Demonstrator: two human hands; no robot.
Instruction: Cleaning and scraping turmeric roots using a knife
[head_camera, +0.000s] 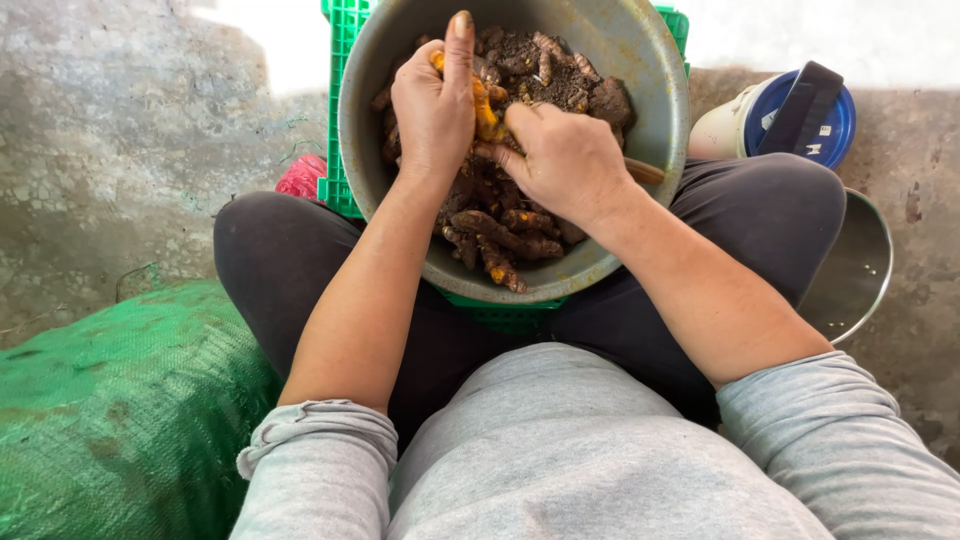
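A metal bowl (650, 90) of muddy turmeric roots (505, 235) sits under both hands; left hand (432, 105) grips an orange root (485, 115), right hand (565, 160) is closed on what may be a wooden-handled knife (643, 171).

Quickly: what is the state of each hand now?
Left hand: closed on an orange root piece.
Right hand: closed around a wooden-handled tool, its tip hidden.

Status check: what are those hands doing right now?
Left hand gripping orange root. Right hand on wooden-handled tool. Metal bowl full of muddy roots. Nothing blocking.
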